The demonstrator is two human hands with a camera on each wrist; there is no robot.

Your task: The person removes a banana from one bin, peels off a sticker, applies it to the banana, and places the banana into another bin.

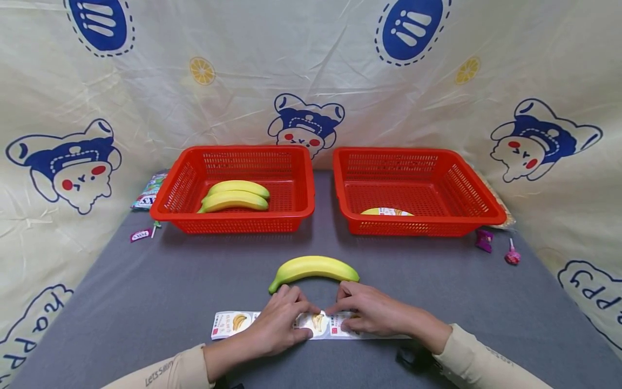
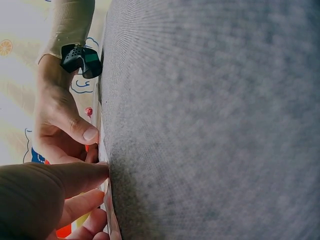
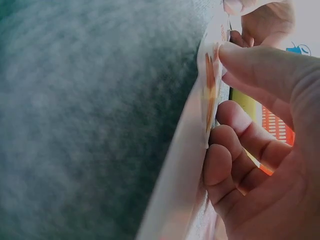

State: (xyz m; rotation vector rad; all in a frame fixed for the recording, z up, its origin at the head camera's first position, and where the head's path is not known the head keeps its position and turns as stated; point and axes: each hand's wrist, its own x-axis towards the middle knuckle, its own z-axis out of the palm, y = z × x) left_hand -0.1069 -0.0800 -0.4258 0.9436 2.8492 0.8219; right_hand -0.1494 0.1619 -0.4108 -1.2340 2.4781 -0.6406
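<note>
While a banana [image 1: 315, 267] lies beyond on the bench [image 1: 170, 286], the left hand [image 1: 283, 319] and right hand [image 1: 371, 310] touch a label strip [image 1: 318, 325], fingers [image 3: 235, 117] bent; whether they pinch is unclear.

Four bananas [image 1: 316, 266], three of them inside two red baskets [image 1: 233, 224], share a single counter [image 1: 194, 281] with one label strip [image 1: 225, 324] and two hands [image 1: 283, 321]. Two purple wrapped candies [image 1: 484, 241] and one pink lollipop [image 1: 512, 256] lie near the baskets; three cartoon animals [image 1: 80, 173] and two orange slices [image 1: 202, 71] decorate the backdrop [image 1: 272, 70].
</note>
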